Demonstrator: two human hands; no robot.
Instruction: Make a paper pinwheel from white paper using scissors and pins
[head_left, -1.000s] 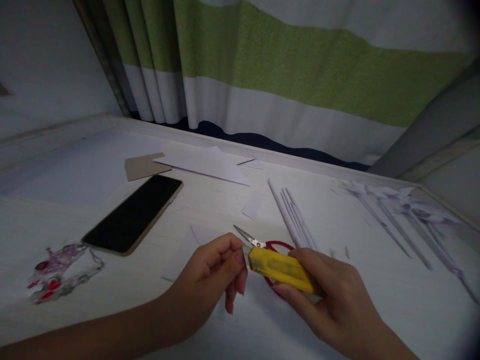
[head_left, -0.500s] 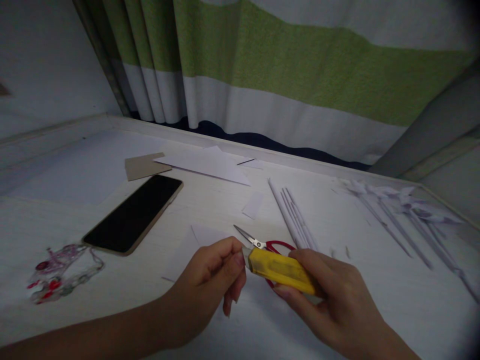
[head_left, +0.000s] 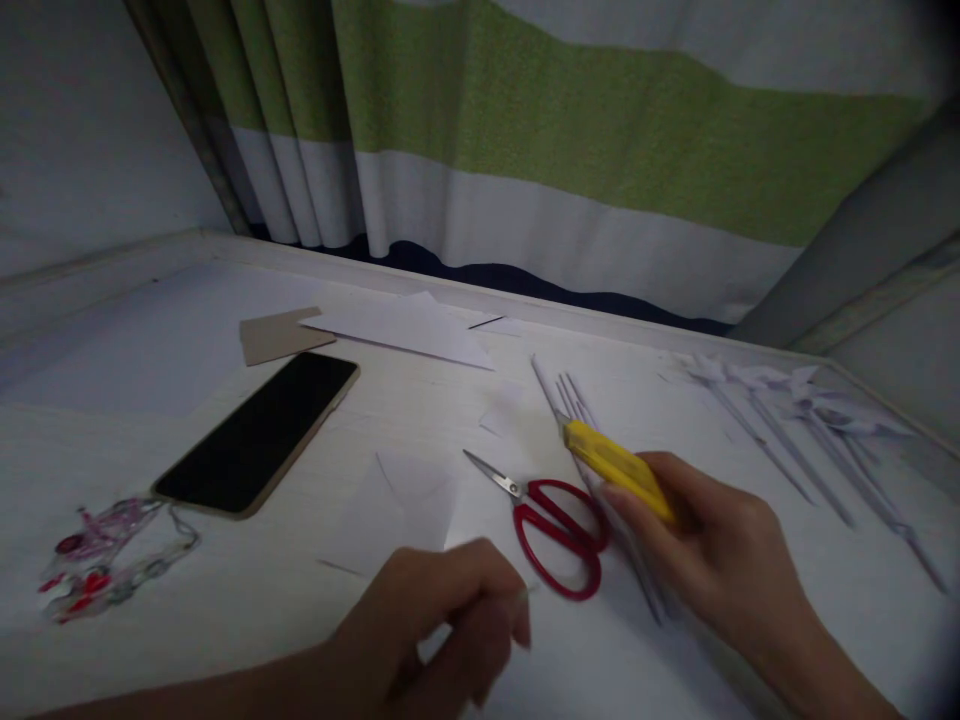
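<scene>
My right hand (head_left: 705, 545) is closed around a yellow utility knife (head_left: 611, 462), which points up and to the left over a bunch of thin rolled white paper sticks (head_left: 581, 420). My left hand (head_left: 442, 620) hovers low at the bottom centre with its fingers curled in a pinch; something tiny and pale shows at the fingertips, but I cannot name it. Red-handled scissors (head_left: 551, 525) lie shut on the white table (head_left: 187, 340) between the two hands. A small white paper piece (head_left: 409, 495) rests just left of the scissors.
A black phone (head_left: 259, 432) lies at the left, with a transparent pink-and-red trinket (head_left: 97, 550) in front of it. A brown card (head_left: 279, 334) and white paper sheets (head_left: 409, 325) sit further back. Paper pinwheels on sticks (head_left: 795, 410) lie at the right. A striped curtain (head_left: 570, 150) hangs behind.
My right hand has carried the yellow knife away from my left hand, up and to the right over the paper sticks. My left hand has dropped lower, uncovering the scissors.
</scene>
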